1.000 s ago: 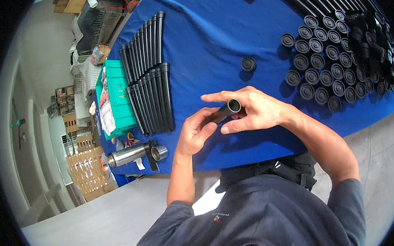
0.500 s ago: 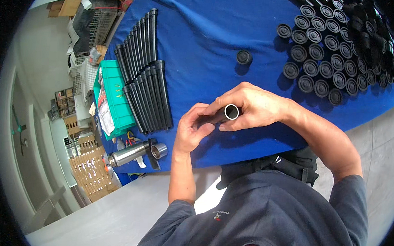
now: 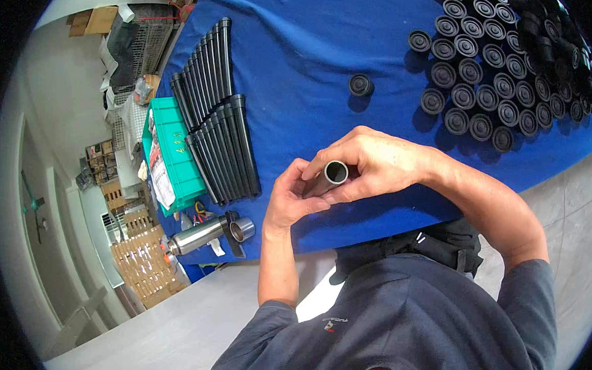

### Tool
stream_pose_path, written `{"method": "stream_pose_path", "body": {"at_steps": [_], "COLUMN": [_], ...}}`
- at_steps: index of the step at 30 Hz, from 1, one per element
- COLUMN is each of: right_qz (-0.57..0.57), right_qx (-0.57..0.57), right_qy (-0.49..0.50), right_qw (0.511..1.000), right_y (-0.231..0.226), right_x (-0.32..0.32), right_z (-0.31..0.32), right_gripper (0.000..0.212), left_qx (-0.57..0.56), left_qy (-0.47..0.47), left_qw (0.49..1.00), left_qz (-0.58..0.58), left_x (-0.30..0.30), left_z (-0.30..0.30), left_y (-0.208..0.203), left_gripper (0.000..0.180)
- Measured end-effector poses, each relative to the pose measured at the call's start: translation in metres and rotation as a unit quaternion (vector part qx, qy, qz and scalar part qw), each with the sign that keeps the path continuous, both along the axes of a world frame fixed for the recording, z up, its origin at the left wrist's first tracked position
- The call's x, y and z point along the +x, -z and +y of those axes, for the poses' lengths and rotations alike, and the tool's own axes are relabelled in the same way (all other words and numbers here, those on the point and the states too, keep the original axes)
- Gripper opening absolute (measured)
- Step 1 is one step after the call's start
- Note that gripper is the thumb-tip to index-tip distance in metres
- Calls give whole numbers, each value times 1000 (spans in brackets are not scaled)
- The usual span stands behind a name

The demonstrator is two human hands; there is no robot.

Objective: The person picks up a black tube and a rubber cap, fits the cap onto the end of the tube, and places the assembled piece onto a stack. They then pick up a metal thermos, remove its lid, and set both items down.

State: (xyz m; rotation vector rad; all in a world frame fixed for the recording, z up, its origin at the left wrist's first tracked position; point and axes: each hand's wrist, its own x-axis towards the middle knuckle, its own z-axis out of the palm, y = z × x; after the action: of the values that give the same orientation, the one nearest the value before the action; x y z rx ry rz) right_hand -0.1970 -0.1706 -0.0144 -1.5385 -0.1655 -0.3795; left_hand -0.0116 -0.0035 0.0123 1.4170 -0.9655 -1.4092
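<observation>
Upright between my two hands, above the near edge of the blue cloth, is a dark tube with its hollow round end facing up. My left hand wraps its side, thumb along the near face. My right hand closes round the upper part from the right, fingers over the far side and thumb in front. The tube's lower end is hidden behind the hands. Beyond them a single round black cap stands on the cloth. To the left, black tubes lie side by side in two overlapping rows.
Many black ringed caps stand grouped at the far right, with more heaped black parts behind. A green crate holding papers sits at the left edge. Near it lie a steel flask and a metal cup.
The tube's upper end has shifted slightly left and toward me, and its tilt has changed a little. Both hands keep hold of it. The whole view has shifted slightly.
</observation>
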Motion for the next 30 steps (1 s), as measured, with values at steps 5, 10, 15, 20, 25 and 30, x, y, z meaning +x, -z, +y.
{"method": "stream_pose_path", "body": {"at_steps": [5, 10, 15, 20, 25, 30], "right_qz": [9, 7, 17, 20, 26, 5], "right_qx": [28, 36, 22, 70, 13, 28], "right_qy": [-18, -17, 17, 20, 35, 30], "right_qw": [999, 999, 999, 997, 999, 999], "right_y": [-12, -7, -4, -2, -1, -3], "right_x": [-6, -5, -1, -2, -1, -1], "right_z": [-1, -1, -3, -2, -5, -3], "right_gripper": [37, 37, 31, 31, 32, 35], "left_qx": [-6, -10, -22, 14, -46, -24], "left_qy": [6, 31, 18, 19, 33, 24], "left_qw": [1000, 999, 999, 999, 998, 999], "left_qz": [-14, -21, -42, 33, 0, -34], "left_x": [8, 7, 8, 15, 0, 11], "left_z": [6, 0, 5, 3, -4, 4], "left_y": [4, -4, 6, 5, 2, 5], "left_gripper": [41, 38, 50, 46, 44, 44]}}
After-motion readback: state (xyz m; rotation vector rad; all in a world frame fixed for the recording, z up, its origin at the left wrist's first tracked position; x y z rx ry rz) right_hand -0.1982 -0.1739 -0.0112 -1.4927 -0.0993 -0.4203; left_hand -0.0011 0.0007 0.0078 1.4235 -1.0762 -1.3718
